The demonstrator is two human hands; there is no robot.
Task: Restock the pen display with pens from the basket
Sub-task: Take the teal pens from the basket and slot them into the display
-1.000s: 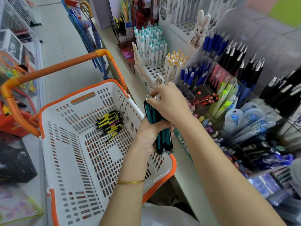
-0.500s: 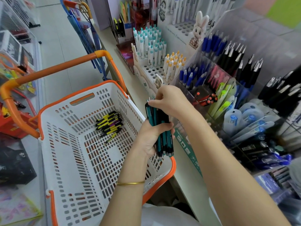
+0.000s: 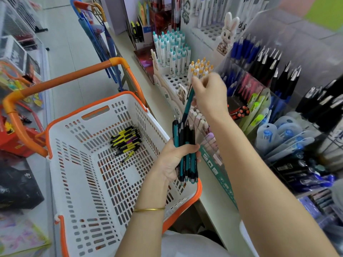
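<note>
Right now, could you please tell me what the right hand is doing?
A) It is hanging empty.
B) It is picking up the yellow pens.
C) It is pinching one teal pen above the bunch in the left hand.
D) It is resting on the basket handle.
C: the right hand pinches one teal pen by its top, above the bunch that the left hand grips; the yellow pens lie untouched in the basket.

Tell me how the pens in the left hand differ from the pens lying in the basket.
The teal pens stand roughly upright, bundled in the left hand's grip; the yellow pens lie flat in a loose heap on the basket floor. The teal pens are teal and black; the yellow pens are yellow and black, a few purple. Both are groups of pens not yet in the display.
</note>
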